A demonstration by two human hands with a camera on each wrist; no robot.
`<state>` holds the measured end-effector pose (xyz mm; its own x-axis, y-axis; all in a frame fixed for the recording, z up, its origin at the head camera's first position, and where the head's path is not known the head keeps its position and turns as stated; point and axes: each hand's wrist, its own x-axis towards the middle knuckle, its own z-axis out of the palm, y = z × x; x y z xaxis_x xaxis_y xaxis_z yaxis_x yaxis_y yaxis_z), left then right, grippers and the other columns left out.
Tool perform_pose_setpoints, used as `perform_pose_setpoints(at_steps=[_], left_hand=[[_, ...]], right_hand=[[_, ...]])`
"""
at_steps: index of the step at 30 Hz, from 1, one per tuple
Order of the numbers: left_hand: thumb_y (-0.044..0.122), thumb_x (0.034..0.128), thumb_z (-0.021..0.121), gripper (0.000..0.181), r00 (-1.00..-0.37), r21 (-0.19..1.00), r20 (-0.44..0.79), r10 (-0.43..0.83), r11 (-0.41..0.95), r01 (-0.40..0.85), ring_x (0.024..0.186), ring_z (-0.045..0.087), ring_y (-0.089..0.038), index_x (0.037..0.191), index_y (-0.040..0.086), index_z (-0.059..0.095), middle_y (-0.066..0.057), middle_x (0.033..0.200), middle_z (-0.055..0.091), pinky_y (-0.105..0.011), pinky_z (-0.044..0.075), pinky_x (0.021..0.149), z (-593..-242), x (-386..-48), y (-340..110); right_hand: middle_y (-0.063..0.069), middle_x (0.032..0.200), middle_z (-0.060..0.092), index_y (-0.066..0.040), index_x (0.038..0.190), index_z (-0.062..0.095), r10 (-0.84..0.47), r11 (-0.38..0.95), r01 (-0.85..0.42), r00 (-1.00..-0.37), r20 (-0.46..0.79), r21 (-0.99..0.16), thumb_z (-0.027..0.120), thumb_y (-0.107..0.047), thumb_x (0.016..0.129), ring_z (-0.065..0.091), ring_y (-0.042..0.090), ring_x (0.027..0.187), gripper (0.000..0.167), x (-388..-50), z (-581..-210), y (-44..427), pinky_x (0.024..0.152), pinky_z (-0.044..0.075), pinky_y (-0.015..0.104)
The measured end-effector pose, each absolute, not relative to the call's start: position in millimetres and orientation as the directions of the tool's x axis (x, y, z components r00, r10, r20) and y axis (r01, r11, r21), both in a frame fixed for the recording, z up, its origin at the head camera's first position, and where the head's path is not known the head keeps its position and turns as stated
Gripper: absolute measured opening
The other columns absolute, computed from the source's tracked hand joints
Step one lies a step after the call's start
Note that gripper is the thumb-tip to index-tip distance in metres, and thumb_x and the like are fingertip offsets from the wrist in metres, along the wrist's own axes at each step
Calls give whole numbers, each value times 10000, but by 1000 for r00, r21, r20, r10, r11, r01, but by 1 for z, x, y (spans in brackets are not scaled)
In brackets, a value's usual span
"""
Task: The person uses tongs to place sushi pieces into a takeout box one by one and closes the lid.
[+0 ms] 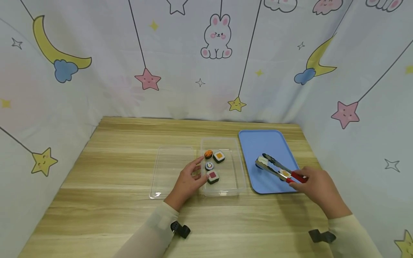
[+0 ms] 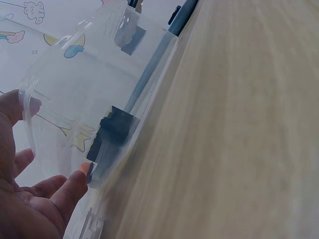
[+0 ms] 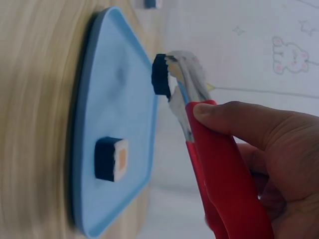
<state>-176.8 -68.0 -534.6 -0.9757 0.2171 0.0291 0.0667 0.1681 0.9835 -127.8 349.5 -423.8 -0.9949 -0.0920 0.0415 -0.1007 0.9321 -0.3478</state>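
Above blue tray [image 1: 262,141], right hand [image 1: 317,186] gripping red-handled tongs [image 3: 219,164], black-sided white sushi [image 3: 160,74] nipped, left hand [image 1: 187,182] spread.

- Sushi pieces [image 1: 219,156]: 6
- Red-handled tongs [image 3: 219,159]: 1 pair
- Clear plastic container [image 1: 229,175]: 1
- Clear plastic lid [image 1: 174,168]: 1
- Rectangular blue tray [image 1: 261,141]: 1
- Hands [image 1: 188,181]: 2

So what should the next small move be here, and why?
Probably the right hand should swing the tongs left, over the clear container: they grip a sushi piece raised off the blue tray, the container's right side has room, and the left hand touches its left side.
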Motion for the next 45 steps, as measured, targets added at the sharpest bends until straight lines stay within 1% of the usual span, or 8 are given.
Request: perform_pose_setpoints(at_steps=[6,10,16,21,26,37,41,45], left_hand=[[148,932,785,709,-975,983,33,218,168,71,1402,505,-331,1569,151,474,-110,1598,412,-450,524,1072,-536,-178,-68],[145,931,785,708,-976,983,36,216,166,73,1400,507,-338,1568,152,477,-112,1598,413,-461,524,1071,-536,-178,-67],[142,930,784,709,-976,983,35,215,168,72,1394,512,-340,1569,148,475,-118,1595,415,-451,528,1067,-535,-178,-68],[125,927,782,715,-975,983,32,221,168,70,1400,506,-339,1571,144,472,-118,1601,408,-454,526,1068,-533,-176,-68],[127,931,783,714,-975,986,22,220,157,58,1408,499,-331,1573,148,470,-99,1607,405,-462,519,1077,-534,-176,-68],[132,928,785,720,-975,981,37,221,177,77,1396,511,-333,1574,153,469,-115,1593,416,-449,532,1062,-536,-178,-69],[129,927,784,721,-973,981,43,225,175,84,1391,514,-344,1575,146,467,-129,1590,416,-447,535,1058,-537,-178,-69],[133,926,785,721,-974,981,47,224,173,87,1391,514,-349,1574,141,468,-129,1593,414,-450,536,1055,-537,-179,-69]], right_hand=[[104,896,693,44,1106,780,-112,929,-127,-992,63,-347,924,-287,781,619,256,771,485,-135,-416,340,595,528,339],[105,913,692,26,1121,785,-125,927,-143,-989,74,-346,918,-293,795,618,251,788,475,-141,-410,332,617,538,341],[82,875,690,4,1116,792,-141,923,-171,-984,109,-345,918,-288,795,607,230,753,452,-149,-403,318,602,514,327],[75,936,711,-7,1122,794,-182,909,-220,-973,138,-354,915,-269,800,647,219,767,432,-152,-405,306,627,556,335],[55,937,693,-12,1124,792,-217,898,-246,-969,118,-364,905,-250,812,625,202,761,409,-157,-405,292,626,546,332],[-43,909,656,-81,1141,798,-276,875,-271,-960,45,-401,902,-256,818,604,160,787,382,-167,-411,262,657,535,314],[-52,897,644,-73,1152,793,-298,868,-282,-954,26,-408,899,-220,821,594,164,787,377,-170,-412,254,662,536,311],[-51,868,629,-60,1131,796,-337,870,-320,-941,22,-375,895,-207,821,577,153,752,357,-174,-412,248,653,529,309]])
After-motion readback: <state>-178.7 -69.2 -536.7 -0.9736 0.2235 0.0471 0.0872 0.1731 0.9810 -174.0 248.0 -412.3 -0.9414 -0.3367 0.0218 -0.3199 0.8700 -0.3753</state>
